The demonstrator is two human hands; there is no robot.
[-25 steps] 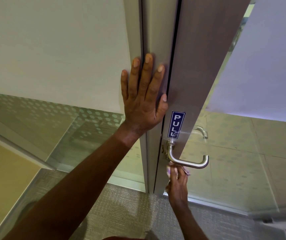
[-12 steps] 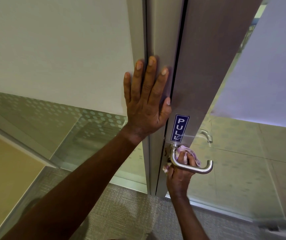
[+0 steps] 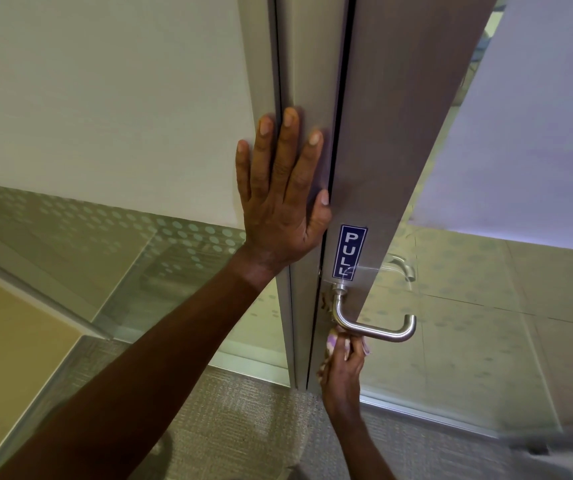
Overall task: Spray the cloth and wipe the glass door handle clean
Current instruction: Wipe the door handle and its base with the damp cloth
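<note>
Two hands show: the left hand (image 3: 283, 202), flat against one door frame post (image 3: 307, 81), and the right hand (image 3: 343, 372), lower down. One cloth (image 3: 334, 341) sits in the right hand's fingers. One steel door handle (image 3: 373, 325) lies just above the right hand; a second handle (image 3: 403, 266) shows through the glass, up and to the right of it. One blue PULL sticker (image 3: 350, 251) sits just right of the left hand's thumb.

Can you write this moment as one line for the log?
left hand flat on door frame | right hand holds cloth under handle | wiping
</note>
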